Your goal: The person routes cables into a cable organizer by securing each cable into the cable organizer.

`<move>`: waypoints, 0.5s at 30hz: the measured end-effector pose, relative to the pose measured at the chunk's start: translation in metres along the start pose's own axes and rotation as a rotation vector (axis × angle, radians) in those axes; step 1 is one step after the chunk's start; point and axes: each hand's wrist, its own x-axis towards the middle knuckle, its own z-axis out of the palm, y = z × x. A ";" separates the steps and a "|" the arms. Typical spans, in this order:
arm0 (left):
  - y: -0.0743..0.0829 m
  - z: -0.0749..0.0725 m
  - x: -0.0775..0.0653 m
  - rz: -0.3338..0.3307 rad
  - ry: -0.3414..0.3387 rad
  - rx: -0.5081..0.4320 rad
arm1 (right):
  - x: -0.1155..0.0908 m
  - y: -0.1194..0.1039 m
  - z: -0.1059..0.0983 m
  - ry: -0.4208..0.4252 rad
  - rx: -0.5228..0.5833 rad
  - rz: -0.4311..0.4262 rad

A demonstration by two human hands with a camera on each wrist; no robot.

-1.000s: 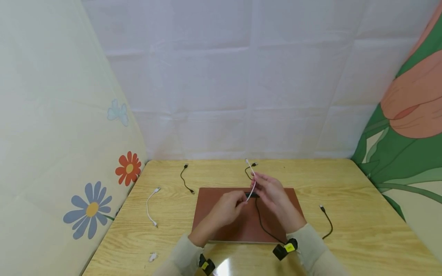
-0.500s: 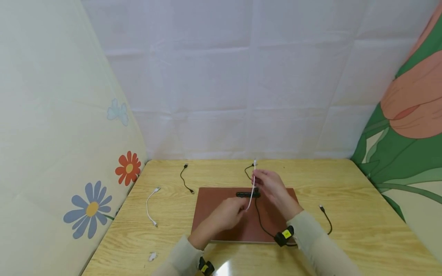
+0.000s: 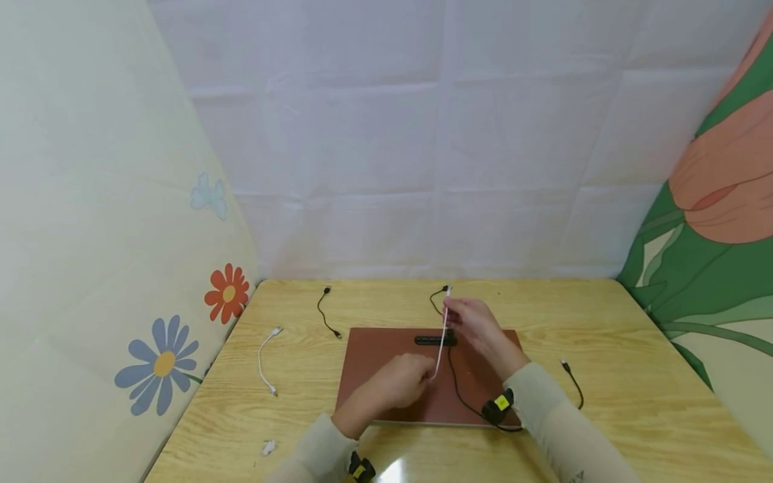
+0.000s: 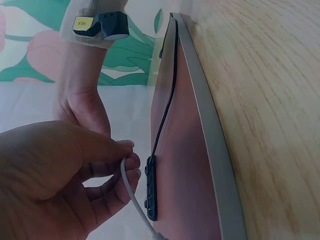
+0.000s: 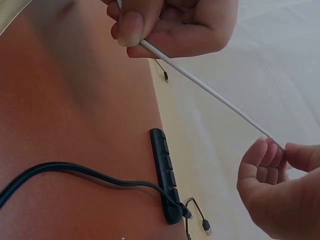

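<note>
White cable: off the counter (image 3: 211, 429), stretched between two hands above the reddish-brown board; the middle of the white cable (image 3: 444, 335) is nearly straight.
Cable's long axis: from the left hand, close to the person, away and slightly rightward to the right hand.
Cable ends: a white tip pokes out beyond the right hand; another length hangs past the left hand's fingertips.
Left hand: the left hand (image 3: 401, 380) pinches the white cable between thumb and fingers, at the near end of the stretch.
Right hand: the right hand (image 3: 477, 327) pinches it farther out, just short of the tip.
Slotted black holder: lying left to right near the back of the board, so cable and slotted black holder (image 3: 427, 341) run crosswise; from the head the one passes over the other, though the right wrist view shows them apart. I'd judge this crossing matters most, with the right hand looking nearer.
Black cord: the black cord (image 3: 457, 389) meets the holder's right end.
Board: the reddish-brown board (image 3: 377, 355) lies flat beneath everything.
</note>
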 end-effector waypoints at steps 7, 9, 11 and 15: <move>0.003 0.003 0.000 0.010 -0.039 0.029 | 0.001 0.006 -0.001 -0.045 0.066 0.036; 0.003 0.004 0.001 0.019 -0.047 0.041 | 0.002 0.008 -0.001 -0.055 0.087 0.036; 0.003 0.005 0.001 0.028 -0.057 0.053 | 0.002 0.009 -0.001 -0.070 0.098 0.030; 0.004 0.006 0.001 0.043 -0.077 0.077 | 0.004 0.012 -0.001 -0.068 0.063 0.019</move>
